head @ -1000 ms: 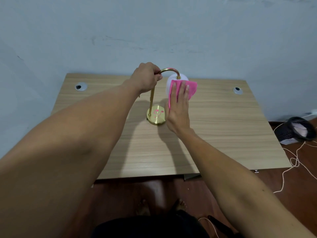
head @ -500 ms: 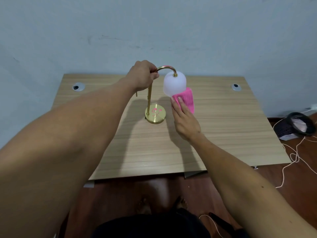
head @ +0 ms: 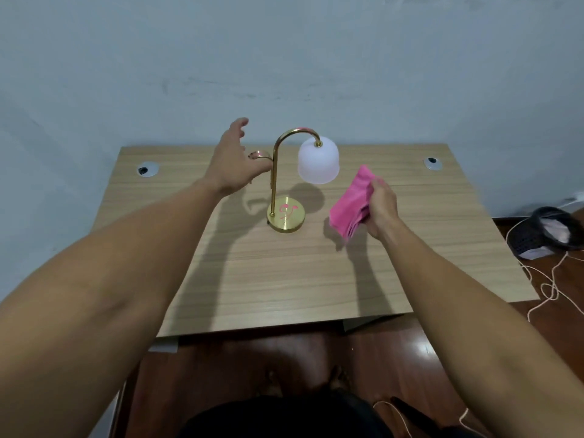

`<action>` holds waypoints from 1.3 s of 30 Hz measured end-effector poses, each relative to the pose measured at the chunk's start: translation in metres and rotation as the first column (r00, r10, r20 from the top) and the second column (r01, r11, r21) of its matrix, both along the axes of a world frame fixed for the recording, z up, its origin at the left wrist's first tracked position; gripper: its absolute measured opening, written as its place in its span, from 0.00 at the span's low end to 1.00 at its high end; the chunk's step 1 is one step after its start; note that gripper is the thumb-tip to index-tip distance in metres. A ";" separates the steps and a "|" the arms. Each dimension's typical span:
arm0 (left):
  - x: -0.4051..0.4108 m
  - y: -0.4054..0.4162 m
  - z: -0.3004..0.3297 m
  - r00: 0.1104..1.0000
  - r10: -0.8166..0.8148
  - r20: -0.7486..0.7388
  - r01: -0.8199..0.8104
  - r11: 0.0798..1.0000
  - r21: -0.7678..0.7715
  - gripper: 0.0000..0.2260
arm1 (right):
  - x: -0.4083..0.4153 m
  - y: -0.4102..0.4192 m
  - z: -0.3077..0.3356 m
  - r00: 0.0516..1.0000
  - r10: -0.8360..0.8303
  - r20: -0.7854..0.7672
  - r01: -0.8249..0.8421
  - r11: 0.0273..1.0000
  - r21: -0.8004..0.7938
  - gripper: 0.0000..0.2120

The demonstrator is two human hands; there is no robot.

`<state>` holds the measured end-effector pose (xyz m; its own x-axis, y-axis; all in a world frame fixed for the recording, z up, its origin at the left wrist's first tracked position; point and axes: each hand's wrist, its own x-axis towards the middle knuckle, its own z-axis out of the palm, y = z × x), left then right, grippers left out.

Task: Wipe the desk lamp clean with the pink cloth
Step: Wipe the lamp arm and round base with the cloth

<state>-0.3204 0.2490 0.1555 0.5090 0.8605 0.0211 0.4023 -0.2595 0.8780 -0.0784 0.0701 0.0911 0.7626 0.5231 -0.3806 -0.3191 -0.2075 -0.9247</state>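
Observation:
The desk lamp (head: 274,184) stands upright at the middle back of the wooden desk (head: 284,273): a round brass base, a thin brass stem curving over, and a white frosted shade (head: 318,164) hanging on the right. My left hand (head: 234,159) hovers just left of the stem with its fingers spread, holding nothing. My right hand (head: 380,208) is to the right of the lamp base, above the desk, shut on the folded pink cloth (head: 352,202). The cloth is clear of the shade and the base.
Two round cable grommets (head: 147,169) (head: 432,163) sit at the desk's back corners. A pale wall rises right behind the desk. On the floor at the right lie a dark basket (head: 543,232) and a white cord (head: 550,286). My feet show below the front edge.
My left hand has let go of the lamp's arch and opened beside it. My right hand has pulled the pink cloth off the shade, down and to the right.

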 end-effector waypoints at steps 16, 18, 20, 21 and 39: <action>-0.012 0.006 -0.052 0.989 0.136 -0.057 -0.138 0.990 -0.021 0.06 | -0.095 0.090 0.083 0.806 0.175 0.565 -0.262 0.962 0.076 0.23; -0.012 0.008 -0.055 0.987 0.156 -0.023 -0.157 0.986 -0.056 0.05 | -0.107 0.092 0.079 0.667 0.271 0.694 -0.301 0.950 -0.081 0.23; -0.012 0.010 -0.059 0.985 0.169 0.014 -0.168 0.982 -0.087 0.05 | -0.111 0.092 0.067 0.443 0.392 0.806 -0.352 0.903 -0.245 0.23; -0.011 0.011 -0.061 0.985 0.171 0.030 -0.167 0.981 -0.101 0.04 | -0.110 0.090 0.059 0.296 0.437 0.850 -0.361 0.875 -0.324 0.23; -0.011 0.016 -0.064 0.987 0.119 0.107 -0.097 0.976 -0.195 0.04 | -0.101 0.082 0.033 0.106 0.298 0.949 -0.061 0.954 -0.293 0.28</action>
